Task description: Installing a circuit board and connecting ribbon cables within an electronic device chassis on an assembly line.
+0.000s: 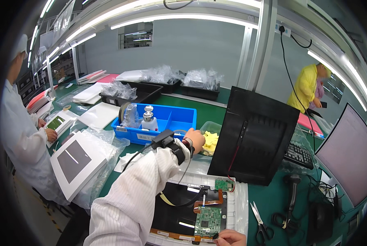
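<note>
My left hand [197, 140] reaches forward over the bench, beside a clear plastic tub [213, 126] that holds crumpled yellow pieces [210, 142]. Its fingertips are hidden behind the hand. A strapped black device [166, 141] sits on that wrist. At the bottom edge, my right hand [231, 238] has its fingers pressed together by the lower end of a green circuit board [208, 221]. Something small and dark shows at those fingertips. The board lies on an open display panel [173, 209] with a black sheet, orange flex cables and a second small green board [223, 185].
A black panel [257, 135] stands tilted behind the display. A blue divided bin [182, 119] holds a pump bottle [149, 120]. Scissors [260, 225], a barcode scanner [291, 192] and a monitor [349, 151] are at right. A co-worker [26, 135] works at left.
</note>
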Motion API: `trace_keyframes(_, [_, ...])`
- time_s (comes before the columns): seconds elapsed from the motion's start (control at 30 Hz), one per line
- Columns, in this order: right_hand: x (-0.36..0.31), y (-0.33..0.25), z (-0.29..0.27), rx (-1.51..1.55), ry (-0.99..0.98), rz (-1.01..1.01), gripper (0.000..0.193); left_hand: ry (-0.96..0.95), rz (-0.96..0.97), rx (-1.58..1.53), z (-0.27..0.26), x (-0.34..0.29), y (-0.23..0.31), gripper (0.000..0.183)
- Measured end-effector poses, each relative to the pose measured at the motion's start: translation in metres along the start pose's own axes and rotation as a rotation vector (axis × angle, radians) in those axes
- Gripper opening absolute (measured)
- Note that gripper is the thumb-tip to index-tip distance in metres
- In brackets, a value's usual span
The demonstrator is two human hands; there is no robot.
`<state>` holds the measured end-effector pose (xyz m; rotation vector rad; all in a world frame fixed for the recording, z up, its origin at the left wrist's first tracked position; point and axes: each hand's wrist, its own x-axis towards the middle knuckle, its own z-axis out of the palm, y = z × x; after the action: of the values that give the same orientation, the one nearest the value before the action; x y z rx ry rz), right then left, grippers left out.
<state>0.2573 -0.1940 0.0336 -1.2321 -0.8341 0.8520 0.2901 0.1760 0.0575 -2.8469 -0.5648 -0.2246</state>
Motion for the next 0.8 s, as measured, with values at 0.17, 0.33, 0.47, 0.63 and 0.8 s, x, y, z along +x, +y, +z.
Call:
trace_keyframes(0.17, [-0.001, 0.007, -0.002, -0.031, 0.028, -0.021, 0.004, 0.043, 0.031, 0.028, 0.008, 0.0, 0.013, 0.015])
trace_keyframes(0.33, [-0.003, 0.007, 0.0, -0.019, 0.015, -0.03, 0.003, -0.067, 0.097, 0.024, -0.005, -0.007, 0.012, 0.014])
trace_keyframes(0.47, [-0.003, 0.007, 0.0, -0.02, 0.001, -0.031, 0.003, -0.191, 0.067, -0.019, -0.008, -0.01, 0.018, 0.017])
trace_keyframes(0.63, [-0.001, 0.009, -0.002, -0.005, 0.008, -0.01, 0.002, 0.006, 0.067, -0.172, -0.039, -0.041, 0.018, 0.021])
trace_keyframes(0.8, [0.0, 0.0, 0.001, 0.096, 0.027, -0.033, 0.005, 0.159, 0.205, -0.195, -0.125, -0.125, 0.033, 0.017])
